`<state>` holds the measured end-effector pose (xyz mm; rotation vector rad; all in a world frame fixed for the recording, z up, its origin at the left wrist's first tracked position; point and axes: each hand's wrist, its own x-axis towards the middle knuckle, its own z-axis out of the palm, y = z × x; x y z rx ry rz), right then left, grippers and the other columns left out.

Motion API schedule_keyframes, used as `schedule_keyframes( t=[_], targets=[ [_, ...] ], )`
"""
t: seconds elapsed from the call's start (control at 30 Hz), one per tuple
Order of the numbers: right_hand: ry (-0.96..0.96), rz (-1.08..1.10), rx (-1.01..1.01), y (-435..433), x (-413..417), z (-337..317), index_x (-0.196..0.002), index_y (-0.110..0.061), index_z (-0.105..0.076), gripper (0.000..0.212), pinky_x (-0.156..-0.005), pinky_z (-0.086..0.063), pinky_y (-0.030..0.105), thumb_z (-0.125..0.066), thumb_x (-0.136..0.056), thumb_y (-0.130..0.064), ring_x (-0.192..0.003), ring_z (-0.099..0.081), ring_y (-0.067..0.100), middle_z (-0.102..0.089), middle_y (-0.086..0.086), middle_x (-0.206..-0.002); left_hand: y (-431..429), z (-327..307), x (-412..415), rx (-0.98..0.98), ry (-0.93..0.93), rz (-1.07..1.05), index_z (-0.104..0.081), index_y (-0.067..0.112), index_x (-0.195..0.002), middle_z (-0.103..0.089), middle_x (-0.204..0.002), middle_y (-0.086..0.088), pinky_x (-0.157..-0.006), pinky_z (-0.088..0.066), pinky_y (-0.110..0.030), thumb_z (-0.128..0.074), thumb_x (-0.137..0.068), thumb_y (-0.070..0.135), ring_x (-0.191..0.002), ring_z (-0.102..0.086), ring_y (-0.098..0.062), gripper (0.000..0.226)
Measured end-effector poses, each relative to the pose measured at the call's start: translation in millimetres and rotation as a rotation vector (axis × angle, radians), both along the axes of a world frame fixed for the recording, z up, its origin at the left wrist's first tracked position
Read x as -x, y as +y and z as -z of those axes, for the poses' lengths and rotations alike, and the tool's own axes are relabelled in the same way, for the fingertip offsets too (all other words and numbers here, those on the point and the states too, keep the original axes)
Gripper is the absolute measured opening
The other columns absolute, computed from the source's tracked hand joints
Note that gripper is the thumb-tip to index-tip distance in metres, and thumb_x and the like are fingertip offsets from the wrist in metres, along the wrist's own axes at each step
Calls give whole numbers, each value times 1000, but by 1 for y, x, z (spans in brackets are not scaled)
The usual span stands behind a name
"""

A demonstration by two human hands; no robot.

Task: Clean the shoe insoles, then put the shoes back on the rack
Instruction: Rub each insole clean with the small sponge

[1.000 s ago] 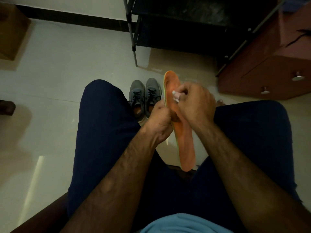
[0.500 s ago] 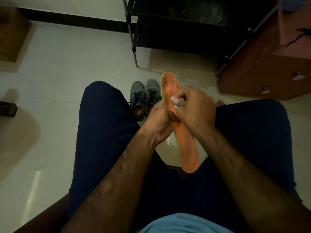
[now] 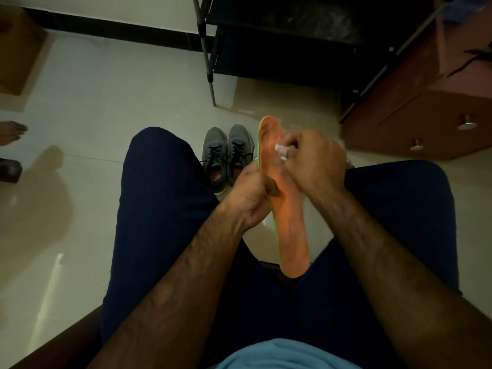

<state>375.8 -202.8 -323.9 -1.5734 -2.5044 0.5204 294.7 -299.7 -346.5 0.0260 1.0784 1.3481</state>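
**Inspector:** Findings, left to right. Where do the shoes stand?

**Assessor:** The grey shoes sit side by side on the floor between the person's knees, toes toward the rack. Orange shows in the mouth of one. I cannot tell whether that is a second insole.

**Inspector:** Left hand?

**Assessor:** The left hand is curled round the near edge of the orange insole at about mid-length, thumb on its upper face. The insole is held in the air over the gap between the thighs, toe end pointing away.

**Inspector:** Right hand?

**Assessor:** The right hand is curled, pinching a small white wad against the forefoot of the insole.

**Inspector:** The rack?

**Assessor:** The black rack stands just beyond the shoes. Its shelves are too dark to read.

**Inspector:** Progress?

**Assessor:** In my judgement, cleaning is under way on this insole. The other insole's condition is undetermined. Outstanding: finish wiping, refit the insole, and set both shoes on the rack.
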Motion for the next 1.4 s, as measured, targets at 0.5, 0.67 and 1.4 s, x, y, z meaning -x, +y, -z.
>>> schedule_keyframes(
  t=[0.5, 0.67, 1.4],
  targets=[
    [-53, -113, -24, 0, -12, 0, -94, -34, -69, 8, -93, -33, 40, -69, -94, -42, -95, -63, 12, -69, -14, -94, -3, 0, 3, 6, 5, -24, -57, -4, -134, -64, -112, -24, -89, -52, -47, -38, -63, -24, -106, -61, -39, 76],
    [-48, -51, -33, 11, -13, -1, -96, -34, -72, 9, -95, -34, 42, -69, -95, -42, -96, -64, 13, -72, -14, -98, 1, -4, 2, 22, 10, -13, -59, -6, -131, -63, -110, -23, -91, -51, -49, -34, -68, -28, -105, -60, -39, 71],
    [-31, -45, 2, 1, -8, 0, -97, -32, -72, 13, -97, -37, 41, -67, -95, -43, -94, -66, 16, -71, -11, -95, -1, -5, 0, 6, -11, -14, -58, -3, -132, -61, -114, -24, -98, -50, -53, -32, -72, -30, -107, -60, -39, 71]
  ],
)
